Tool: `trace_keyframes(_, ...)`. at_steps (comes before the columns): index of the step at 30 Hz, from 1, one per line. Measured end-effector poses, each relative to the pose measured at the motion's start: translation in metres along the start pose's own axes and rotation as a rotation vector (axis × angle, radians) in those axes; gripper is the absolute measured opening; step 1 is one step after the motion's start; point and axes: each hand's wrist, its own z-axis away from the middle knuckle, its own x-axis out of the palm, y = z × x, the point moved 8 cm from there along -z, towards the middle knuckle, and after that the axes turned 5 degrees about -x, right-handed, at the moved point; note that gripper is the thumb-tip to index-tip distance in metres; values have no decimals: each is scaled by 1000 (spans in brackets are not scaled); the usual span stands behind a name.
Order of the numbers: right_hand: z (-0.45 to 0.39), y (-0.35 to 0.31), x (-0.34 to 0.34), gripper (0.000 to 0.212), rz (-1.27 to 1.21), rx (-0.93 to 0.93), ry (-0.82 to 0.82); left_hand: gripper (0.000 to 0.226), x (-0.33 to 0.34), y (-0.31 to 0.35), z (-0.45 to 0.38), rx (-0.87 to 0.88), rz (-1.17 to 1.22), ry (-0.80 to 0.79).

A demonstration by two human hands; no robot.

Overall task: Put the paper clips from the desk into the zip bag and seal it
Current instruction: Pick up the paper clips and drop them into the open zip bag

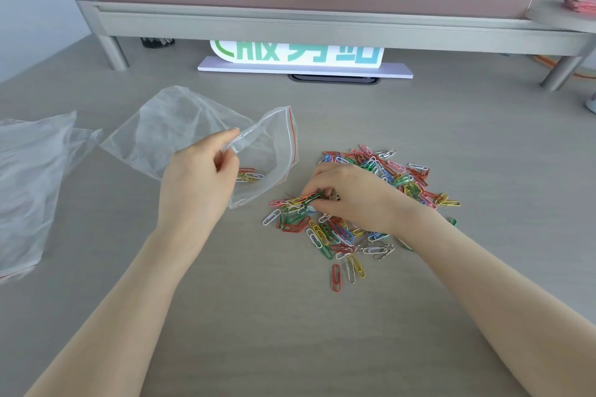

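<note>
A clear zip bag [167, 132] with a red seal strip lies on the grey desk, its mouth facing right and held open. My left hand [200, 177] pinches the upper lip of the mouth. A few paper clips [250, 175] lie inside the bag near the opening. A pile of coloured paper clips [342, 235] is spread on the desk to the right of the bag. My right hand [351, 195] rests on the pile, its fingers curled round a bunch of clips at the pile's left edge.
A second clear plastic bag [29, 177] lies at the far left. A metal shelf riser [322, 26] spans the back of the desk, with a white sign [303, 61] with green characters under it. Bare desk surface [290, 332] lies in front of the pile.
</note>
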Motion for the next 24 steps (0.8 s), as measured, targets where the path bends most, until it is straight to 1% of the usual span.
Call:
trace_keyframes(9, 0, 1, -1, 15, 35, -58, -7, 37, 0, -4, -1, -43, 48, -15)
trace_keyframes(13, 0, 2, -4, 16, -33, -65, 17, 37, -2, -2, 0, -34, 47, -7)
trace_keyframes(17, -1, -3, -13, 21, -128, -97, 94, 37, -2, 1, 1, -35, 61, -16)
trace_keyframes(21, -7, -7, -23, 24, -240, -69, 189, 37, -4, 2, 2, -32, 69, -3)
trace_keyframes(24, -23, -23, -30, 24, -261, -107, 267, 37, -8, 4, 2, -30, 82, 25)
